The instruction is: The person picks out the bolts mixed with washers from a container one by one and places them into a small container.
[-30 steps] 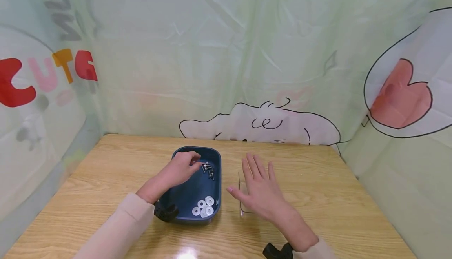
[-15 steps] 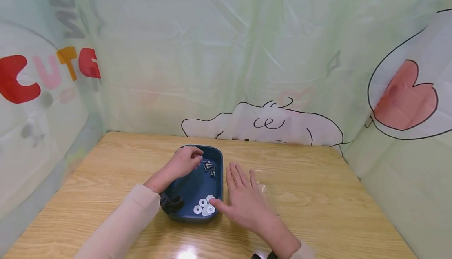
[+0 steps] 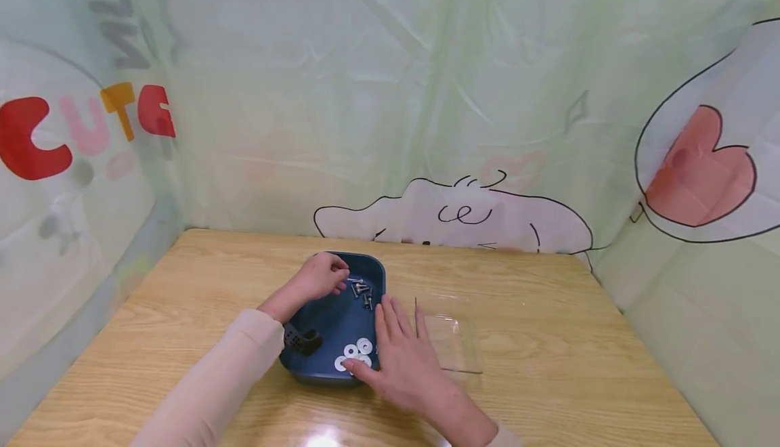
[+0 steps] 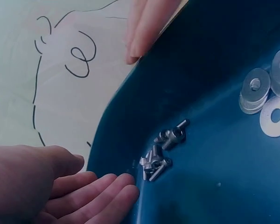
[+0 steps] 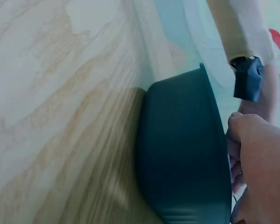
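Note:
A deep blue tray (image 3: 332, 322) stands on the table. My left hand (image 3: 317, 275) hovers over its far left part, fingers loosely bent, with nothing between them; in the left wrist view its fingertips come close to the bolts. Those small metal bolts (image 4: 156, 161) lie heaped at the tray's far end. Flat metal washers (image 4: 275, 115) lie in an overlapping pile at the near right, partly covered by my right hand in the head view. That right hand (image 3: 405, 359) rests along the tray's right rim, fingers straight outside and thumb reaching over the inside.
To the right of the tray lies a clear plastic container (image 3: 451, 338) with thin edges. Both sit on a wood-grain table (image 3: 548, 338). A pale printed curtain (image 3: 274, 129) encloses the back and sides. A black strap device (image 3: 302, 341) on my left wrist hangs over the tray.
My right hand has moved left from above the clear container to the tray's right rim, uncovering the container. The left hand stays over the tray, nearly still.

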A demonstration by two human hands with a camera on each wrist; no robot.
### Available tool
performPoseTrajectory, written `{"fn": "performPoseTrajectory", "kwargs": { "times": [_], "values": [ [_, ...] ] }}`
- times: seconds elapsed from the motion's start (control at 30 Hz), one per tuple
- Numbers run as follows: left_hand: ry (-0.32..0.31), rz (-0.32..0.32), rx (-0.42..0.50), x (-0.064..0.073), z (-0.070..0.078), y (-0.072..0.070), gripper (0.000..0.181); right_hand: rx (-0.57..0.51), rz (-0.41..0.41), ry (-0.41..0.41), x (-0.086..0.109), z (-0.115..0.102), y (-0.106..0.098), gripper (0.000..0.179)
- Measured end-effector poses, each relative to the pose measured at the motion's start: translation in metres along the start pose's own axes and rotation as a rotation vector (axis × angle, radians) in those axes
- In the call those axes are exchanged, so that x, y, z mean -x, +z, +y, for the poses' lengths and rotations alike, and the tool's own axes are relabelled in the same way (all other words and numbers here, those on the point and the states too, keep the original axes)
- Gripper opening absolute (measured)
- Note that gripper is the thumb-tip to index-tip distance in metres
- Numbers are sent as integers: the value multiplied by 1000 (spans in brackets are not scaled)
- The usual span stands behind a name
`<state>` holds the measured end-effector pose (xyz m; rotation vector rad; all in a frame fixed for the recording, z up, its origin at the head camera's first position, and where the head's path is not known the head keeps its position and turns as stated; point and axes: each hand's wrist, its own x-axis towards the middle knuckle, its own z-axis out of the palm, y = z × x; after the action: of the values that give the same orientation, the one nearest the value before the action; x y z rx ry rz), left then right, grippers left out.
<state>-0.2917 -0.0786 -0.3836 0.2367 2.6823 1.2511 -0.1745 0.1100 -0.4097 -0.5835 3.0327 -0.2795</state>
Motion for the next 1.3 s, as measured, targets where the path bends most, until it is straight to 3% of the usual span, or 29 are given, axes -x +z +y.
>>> {"fn": "performPoseTrajectory", "kwargs": {
  "times": [0.23,0.5,0.97,1.3],
  "values": [
    [-5,-32,-35,-7,7,3,29,58,36,50,1,-1,4,105],
    [-66,-63,31,-11,6,6,28,101,57,102,3,-3,11,104],
    [-135,-138,50,-13,4,17,26,88,82,88,-1,-8,13,96],
    [-168,-139,37,-14,6,32,19,47,57,86,0,-7,14,95]
  ]
}}
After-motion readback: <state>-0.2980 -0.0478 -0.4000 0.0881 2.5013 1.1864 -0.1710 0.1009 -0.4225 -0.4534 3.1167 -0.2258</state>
